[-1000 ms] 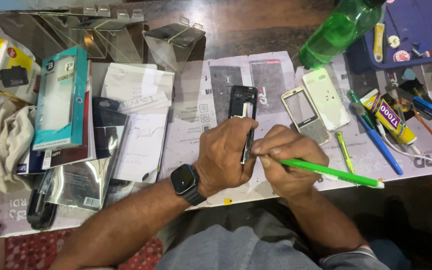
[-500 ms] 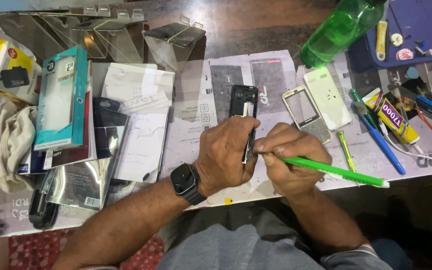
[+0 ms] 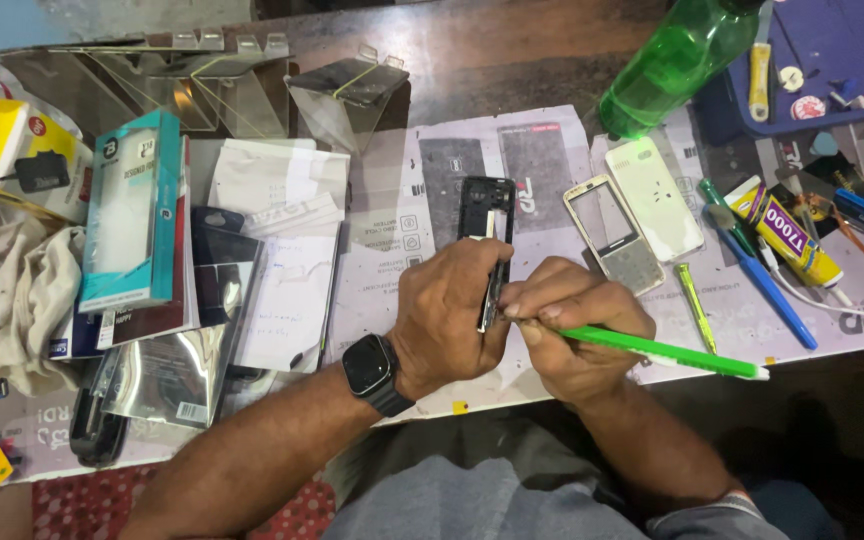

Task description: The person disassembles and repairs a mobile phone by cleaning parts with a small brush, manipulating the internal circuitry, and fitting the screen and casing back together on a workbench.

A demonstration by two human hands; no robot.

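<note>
My left hand grips a black phone frame, holding it on its edge over the paper-covered desk. A black smartwatch sits on that wrist. My right hand pinches a green-handled tool like a pen, and its tip meets the frame's lower right edge beside my left thumb. The lower part of the frame is hidden under my left hand. A beige phone front cover and a pale back cover lie just right of the frame.
A green plastic bottle stands at the back right beside a blue tray. A yellow glue tube, a blue pen and a small green tool lie right. Boxed accessories, clear stands and a cloth fill the left.
Both hands have stayed in place on the phone frame. The green tool's tip has shifted only slightly along the frame's edge.
</note>
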